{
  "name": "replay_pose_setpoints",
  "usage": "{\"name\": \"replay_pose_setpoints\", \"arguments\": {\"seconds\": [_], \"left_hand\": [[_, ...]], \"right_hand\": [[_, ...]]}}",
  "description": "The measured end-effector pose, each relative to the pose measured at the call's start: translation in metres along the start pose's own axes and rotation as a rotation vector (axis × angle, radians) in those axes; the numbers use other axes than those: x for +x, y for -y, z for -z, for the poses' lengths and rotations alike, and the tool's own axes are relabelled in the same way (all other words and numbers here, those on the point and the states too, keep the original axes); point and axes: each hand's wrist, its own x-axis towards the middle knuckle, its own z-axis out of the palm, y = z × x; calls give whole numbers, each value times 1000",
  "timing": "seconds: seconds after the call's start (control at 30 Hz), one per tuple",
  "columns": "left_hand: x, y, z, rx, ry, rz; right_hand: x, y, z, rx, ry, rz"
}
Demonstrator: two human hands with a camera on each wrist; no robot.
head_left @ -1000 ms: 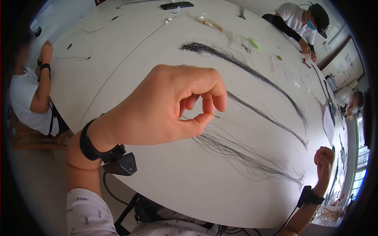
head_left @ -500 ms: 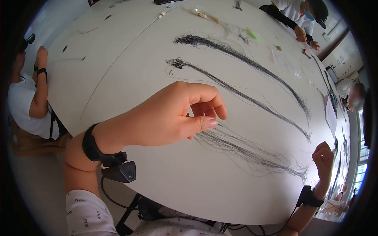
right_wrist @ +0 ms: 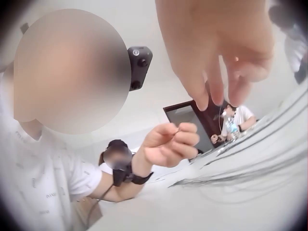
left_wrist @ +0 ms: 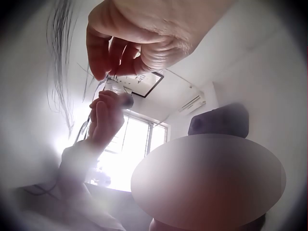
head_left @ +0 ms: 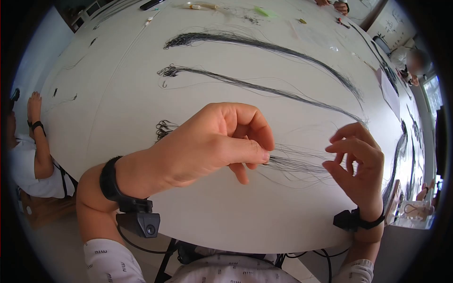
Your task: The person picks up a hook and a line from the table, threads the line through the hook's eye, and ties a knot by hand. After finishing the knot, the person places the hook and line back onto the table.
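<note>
In the head view my left hand [head_left: 203, 141] is over the middle of the table, thumb and forefinger pinching a fish hook [head_left: 267, 162]. Only a small dark end of it shows past the thumb tip. My right hand [head_left: 361, 162] is to its right, thumb and forefinger apart, fingers loosely bent. Beneath both hands lies a loose bunch of dark fishing lines [head_left: 302, 165]; its black hooks [head_left: 165, 129] show behind my left wrist. Farther off lie a thin bundle of hooked lines [head_left: 236, 81] and a thicker one [head_left: 264, 45].
The white table [head_left: 226, 221] curves round in front of me. A phone [head_left: 151, 4] lies at its far side, with a green piece [head_left: 265, 12] farther right. White paper [head_left: 388, 94] and a clear box [head_left: 415, 212] are at the right. Another person [head_left: 35, 160] sits at the left.
My right hand has come from the right edge in toward my left hand, and its curled fingers have opened. The left hand keeps its pinch. The head view has turned, uncovering the near hooks.
</note>
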Motion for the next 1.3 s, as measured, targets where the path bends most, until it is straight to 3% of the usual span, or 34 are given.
{"name": "replay_pose_setpoints", "arguments": {"seconds": [0.03, 0.17, 0.3, 0.5, 0.63, 0.77, 0.83, 0.87, 0.93, 0.97, 1.03, 1.13, 1.3], "left_hand": [[3, 0, -3, -18, 3, 31], [10, 9, -13, -76, 14, 117], [13, 19, -15, -151, -26, 163], [14, 25, -14, -237, 0, 163], [13, 24, -14, -215, 25, 128], [10, 12, -22, -129, -15, 89], [10, 17, -23, 228, -65, -190], [9, 18, -24, 229, -63, -190], [7, 19, -26, 519, -88, -421], [8, 20, -25, 519, -87, -421], [9, 25, -23, 700, -101, -595], [10, 29, -22, 744, -176, -726], [8, 29, -25, 773, -235, -775]], "right_hand": [[3, 2, -7, 126, 6, 63], [6, 10, -27, 560, 176, -107], [1, -1, -44, 768, 220, -115], [2, 1, -43, 755, 263, -268], [0, -2, -47, 752, 237, -173], [2, -1, -41, 850, 254, -318], [2, -2, -39, 904, 291, -395], [2, -2, -39, 924, 295, -409], [2, -2, -39, 945, 299, -424], [2, -1, -39, 953, 316, -437], [2, 0, -40, 962, 332, -452], [1, 2, -43, 1066, 338, -427], [0, 5, -40, 1137, 355, -426]]}}
